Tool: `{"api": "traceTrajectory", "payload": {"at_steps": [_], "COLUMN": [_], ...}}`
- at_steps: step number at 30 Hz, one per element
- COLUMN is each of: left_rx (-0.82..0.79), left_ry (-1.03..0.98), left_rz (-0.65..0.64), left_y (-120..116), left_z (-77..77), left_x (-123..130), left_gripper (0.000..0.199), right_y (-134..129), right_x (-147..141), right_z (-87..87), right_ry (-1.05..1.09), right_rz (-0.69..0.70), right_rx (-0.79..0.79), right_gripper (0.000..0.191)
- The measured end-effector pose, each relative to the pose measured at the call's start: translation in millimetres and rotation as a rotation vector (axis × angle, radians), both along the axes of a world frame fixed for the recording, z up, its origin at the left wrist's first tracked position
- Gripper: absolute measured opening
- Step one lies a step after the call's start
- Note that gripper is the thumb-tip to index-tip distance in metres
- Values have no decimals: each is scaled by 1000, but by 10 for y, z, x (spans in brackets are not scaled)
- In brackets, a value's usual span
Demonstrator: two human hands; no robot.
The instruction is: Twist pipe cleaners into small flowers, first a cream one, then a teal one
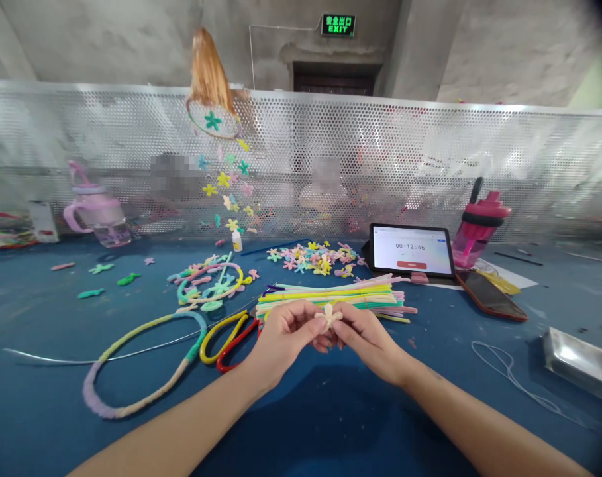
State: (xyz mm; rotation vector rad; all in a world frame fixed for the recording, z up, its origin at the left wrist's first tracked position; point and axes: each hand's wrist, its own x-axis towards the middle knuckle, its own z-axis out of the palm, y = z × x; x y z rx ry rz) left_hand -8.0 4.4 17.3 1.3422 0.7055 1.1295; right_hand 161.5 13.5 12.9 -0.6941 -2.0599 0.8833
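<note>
A cream flower of fuzzy stems is sitting between both hands above the blue table, its petals spreading upward and sideways. The left hand is pinching it from one side, thumb and fingers closing on it; the right hand is gripping the other side likewise, its fingers curling inward. Just behind the hands, a bundle of pastel fuzzy stems is lying crosswise. Beside the left hand, scissors are showing one yellow and one red handle, and farther left a large wrapped ring is lying across a pale wire. Beyond the bundle, a heap of small flowers is spreading out, and a small white bottle is standing near it, its yellow label being too small to read. To the right of the heap, a tablet is displaying "00:12:46" above a red button; its smaller text is staying unreadable. A dark-screened phone is lying next to it. Behind everything, a perforated metal screen is crossing the view, and high on the wall a green-lit sign is reading "安全出口" over "EXIT".
</note>
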Motion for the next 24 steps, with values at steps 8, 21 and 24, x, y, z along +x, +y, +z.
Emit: {"api": "traceTrajectory", "payload": {"at_steps": [8,21,24], "left_rx": [-5,7,8], "left_ry": [16,-12,-17], "left_rz": [15,2,1], "left_y": [-10,-35,-55], "left_z": [-24,-27,-26], "left_x": [16,22,31], "left_gripper": [20,18,19], "right_y": [-15,-71,-96], "right_x": [-3,-76,-93], "right_z": [-56,-70,-75], "right_ry": [-97,-90,-80], "right_rz": [-82,-158,-185], "right_rx": [44,53,46], "right_gripper": [25,22,22]}}
